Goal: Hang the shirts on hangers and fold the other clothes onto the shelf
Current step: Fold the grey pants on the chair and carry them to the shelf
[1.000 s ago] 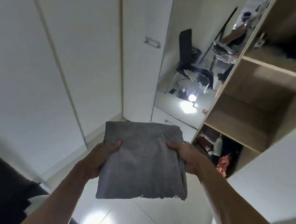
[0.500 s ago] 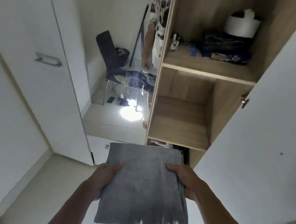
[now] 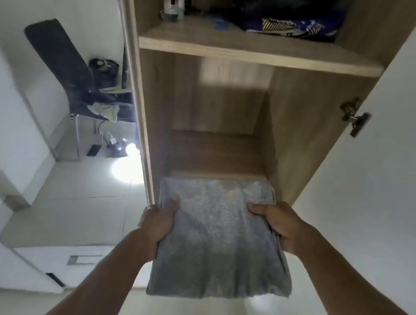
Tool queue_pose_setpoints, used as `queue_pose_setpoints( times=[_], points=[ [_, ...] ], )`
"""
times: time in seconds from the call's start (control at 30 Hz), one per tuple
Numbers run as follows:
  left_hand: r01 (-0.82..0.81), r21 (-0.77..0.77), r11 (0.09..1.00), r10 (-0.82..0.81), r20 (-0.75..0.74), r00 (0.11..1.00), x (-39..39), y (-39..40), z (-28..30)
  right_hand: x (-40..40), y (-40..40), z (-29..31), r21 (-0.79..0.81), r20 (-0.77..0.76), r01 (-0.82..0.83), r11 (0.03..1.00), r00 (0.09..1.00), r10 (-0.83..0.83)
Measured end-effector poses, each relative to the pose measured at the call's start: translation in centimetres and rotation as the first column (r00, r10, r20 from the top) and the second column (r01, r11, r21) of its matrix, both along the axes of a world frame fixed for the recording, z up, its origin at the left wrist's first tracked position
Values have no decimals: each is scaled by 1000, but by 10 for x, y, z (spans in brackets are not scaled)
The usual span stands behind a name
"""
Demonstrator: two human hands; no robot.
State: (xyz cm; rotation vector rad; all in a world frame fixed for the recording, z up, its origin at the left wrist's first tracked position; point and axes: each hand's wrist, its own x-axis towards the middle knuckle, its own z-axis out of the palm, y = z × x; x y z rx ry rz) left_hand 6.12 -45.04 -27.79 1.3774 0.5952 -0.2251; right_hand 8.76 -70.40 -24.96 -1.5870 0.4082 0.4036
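Note:
A folded grey garment (image 3: 215,237) is held flat in front of me, its far edge at the front lip of a bare wooden shelf (image 3: 214,155) in the open wardrobe. My left hand (image 3: 159,222) grips its left edge, thumb on top. My right hand (image 3: 280,225) grips the right edge the same way, fingers hidden underneath.
The upper shelf (image 3: 259,53) carries dark folded clothes (image 3: 290,25) and small bottles (image 3: 171,7). The white wardrobe door (image 3: 392,176) stands open at the right with a metal hinge (image 3: 353,117). A mirror at the left reflects a dark chair (image 3: 65,65).
My view has swung right and closer to the wardrobe. Both hands have carried the grey garment up and forward to the bare shelf's front edge, grip unchanged.

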Motion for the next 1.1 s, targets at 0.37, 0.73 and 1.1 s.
queue_pose_setpoints(
  times=[0.37, 0.73, 1.1],
  points=[
    [-34, 102, 994, 17, 166, 986, 329, -16, -150, 303, -18, -109, -104, 123, -22, 994, 992, 35],
    [0, 182, 983, -33, 175, 984, 486, -21, -168, 483, -14, -173, -120, 175, -59, 991, 981, 80],
    [-29, 536, 844, -46, 127, 991, 569, 1, -186, 561, -10, -193, -137, 198, 29, 990, 980, -2]
  ],
)
